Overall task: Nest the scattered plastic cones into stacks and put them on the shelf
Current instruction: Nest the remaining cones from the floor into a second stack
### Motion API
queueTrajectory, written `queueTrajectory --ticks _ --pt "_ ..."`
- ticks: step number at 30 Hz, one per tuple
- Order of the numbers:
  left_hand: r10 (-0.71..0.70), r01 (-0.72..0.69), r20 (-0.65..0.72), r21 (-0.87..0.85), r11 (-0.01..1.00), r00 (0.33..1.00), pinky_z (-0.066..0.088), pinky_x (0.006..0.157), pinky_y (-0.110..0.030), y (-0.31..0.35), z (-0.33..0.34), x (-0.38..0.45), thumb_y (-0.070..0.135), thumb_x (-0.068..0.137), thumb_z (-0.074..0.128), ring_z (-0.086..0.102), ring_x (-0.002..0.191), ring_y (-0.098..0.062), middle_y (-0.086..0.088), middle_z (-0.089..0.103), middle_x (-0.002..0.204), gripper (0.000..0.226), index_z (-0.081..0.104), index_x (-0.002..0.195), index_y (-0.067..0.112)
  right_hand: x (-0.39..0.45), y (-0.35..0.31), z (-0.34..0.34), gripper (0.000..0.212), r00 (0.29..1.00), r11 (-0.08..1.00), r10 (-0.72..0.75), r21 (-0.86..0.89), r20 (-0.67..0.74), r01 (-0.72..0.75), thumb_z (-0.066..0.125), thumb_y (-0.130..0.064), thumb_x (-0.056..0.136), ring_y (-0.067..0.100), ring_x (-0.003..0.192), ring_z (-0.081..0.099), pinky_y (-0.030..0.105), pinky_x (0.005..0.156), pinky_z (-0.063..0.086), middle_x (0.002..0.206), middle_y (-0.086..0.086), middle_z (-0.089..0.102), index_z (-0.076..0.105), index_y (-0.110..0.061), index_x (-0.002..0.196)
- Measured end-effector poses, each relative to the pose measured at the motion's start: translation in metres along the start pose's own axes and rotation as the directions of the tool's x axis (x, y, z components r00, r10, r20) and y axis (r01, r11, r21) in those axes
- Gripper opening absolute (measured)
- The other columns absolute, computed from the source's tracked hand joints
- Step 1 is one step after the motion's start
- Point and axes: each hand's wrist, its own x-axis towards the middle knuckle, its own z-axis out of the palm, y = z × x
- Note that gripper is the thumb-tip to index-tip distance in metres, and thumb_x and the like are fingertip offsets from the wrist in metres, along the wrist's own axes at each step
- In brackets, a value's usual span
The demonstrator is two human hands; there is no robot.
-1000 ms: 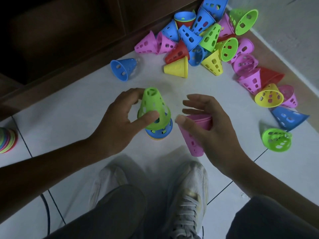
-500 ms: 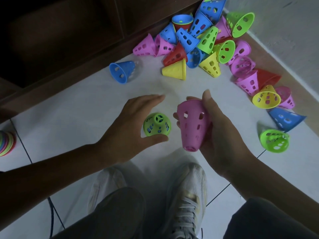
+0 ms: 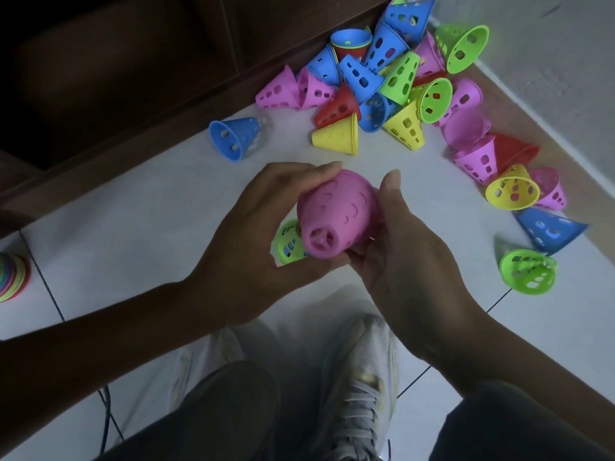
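A pink perforated cone point(image 3: 336, 212) is held tilted above the floor, its narrow top pointing toward me. My right hand point(image 3: 396, 247) grips it from the right and below. My left hand point(image 3: 256, 234) curls round its left side, fingertips on its wide end. Just beneath it, a green cone point(image 3: 288, 242) tops a small stack on the white tiles, mostly hidden by the pink cone and my left hand. A heap of scattered cones point(image 3: 382, 84) in several colours lies at the back against the dark wooden shelf point(image 3: 133, 78).
A lone blue cone point(image 3: 234, 138) lies on its side near the shelf. A green cone point(image 3: 529, 272), a blue cone point(image 3: 549, 229) and a yellow cone point(image 3: 512, 191) lie at the right by the wall. A finished stack point(image 3: 11, 277) sits at the left edge. My shoes point(image 3: 359, 377) are below.
My right hand brought the pink cone left and over the green-topped stack. My left hand let go of the green cone and now holds the pink cone too.
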Motion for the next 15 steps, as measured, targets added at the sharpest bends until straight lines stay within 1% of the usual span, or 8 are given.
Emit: queueTrajectory --ticks 1,3,4,5,9,10,12,15 --pt "-0.028 0.027 -0.011 -0.023 0.999 1.0 0.041 0.102 -0.011 -0.001 -0.001 -0.001 0.043 0.082 0.07 0.046 0.127 0.002 0.002 0.049 0.135 0.067 0.043 0.138 0.017 0.0 -0.001 -0.001 0.056 1.0 0.996 -0.027 -0.089 -0.005 0.026 0.045 -0.048 0.101 0.029 0.114 0.064 0.038 0.098 0.055 0.127 0.018 0.063 0.059 -0.001 0.127" --pt "-0.102 0.099 -0.028 -0.09 0.991 0.994 0.044 0.098 -0.011 -0.003 -0.002 -0.005 0.044 0.083 0.069 0.049 0.127 -0.001 0.009 0.049 0.134 0.063 0.043 0.138 0.026 0.0 -0.003 -0.002 0.047 0.998 0.955 -0.067 -0.288 0.006 0.066 0.034 -0.049 0.102 0.018 0.111 0.067 0.03 0.096 0.055 0.118 -0.002 0.07 0.067 -0.019 0.114" --pt "-0.137 0.133 -0.031 -0.115 0.984 0.99 0.046 0.096 -0.011 -0.005 -0.003 -0.007 0.045 0.083 0.069 0.05 0.126 -0.004 0.012 0.049 0.133 0.062 0.043 0.137 0.032 -0.001 -0.005 -0.003 0.044 0.996 0.931 -0.086 -0.356 0.016 0.086 0.029 -0.049 0.103 0.011 0.108 0.068 0.025 0.094 0.055 0.113 -0.01 0.072 0.066 -0.028 0.11" --pt "-0.168 0.163 -0.029 -0.123 0.979 0.985 0.048 0.094 -0.013 -0.008 -0.003 -0.009 0.048 0.083 0.068 0.051 0.126 -0.006 0.014 0.05 0.133 0.06 0.042 0.136 0.037 -0.001 -0.006 -0.004 0.043 0.994 0.911 -0.107 -0.399 0.019 0.106 0.026 -0.048 0.103 0.007 0.107 0.068 0.022 0.092 0.055 0.11 -0.015 0.072 0.065 -0.032 0.109" --pt "-0.263 0.265 0.041 -0.04 0.963 0.964 0.054 0.094 -0.027 -0.02 -0.002 -0.016 0.058 0.081 0.066 0.051 0.125 -0.013 0.019 0.052 0.13 0.062 0.045 0.137 0.042 0.003 -0.004 -0.013 0.046 0.989 0.864 -0.147 -0.489 -0.024 0.116 0.026 -0.047 0.104 0.005 0.106 0.067 0.021 0.092 0.055 0.113 -0.014 0.071 0.064 -0.025 0.12" --pt "-0.276 0.276 0.059 -0.001 0.961 0.959 0.053 0.095 -0.025 -0.023 -0.001 -0.018 0.061 0.081 0.064 0.05 0.125 -0.012 0.023 0.051 0.129 0.063 0.045 0.138 0.041 0.004 -0.003 -0.015 0.046 0.988 0.859 -0.15 -0.5 -0.036 0.112 0.027 -0.046 0.104 0.005 0.106 0.068 0.021 0.091 0.055 0.113 -0.013 0.071 0.064 -0.024 0.12" --pt "-0.3 0.295 0.097 0.056 0.954 0.949 0.046 0.096 -0.012 -0.027 0.001 -0.019 0.066 0.08 0.061 0.046 0.126 -0.003 0.029 0.049 0.126 0.066 0.046 0.138 0.04 0.005 -0.001 -0.017 0.044 0.987 0.855 -0.154 -0.507 -0.055 0.105 0.029 -0.045 0.105 0.006 0.105 0.068 0.023 0.092 0.055 0.114 -0.011 0.071 0.064 -0.023 0.12" --pt "-0.342 0.322 0.194 0.127 0.938 0.919 0.031 0.092 0.004 -0.033 0.005 -0.019 0.073 0.082 0.059 0.037 0.121 0.013 0.041 0.04 0.12 0.061 0.044 0.134 0.045 0.007 0.002 -0.019 0.04 0.985 0.847 -0.155 -0.524 -0.081 0.09 0.033 -0.042 0.105 0.008 0.104 0.068 0.03 0.095 0.055 0.115 -0.009 0.071 0.064 -0.021 0.12"
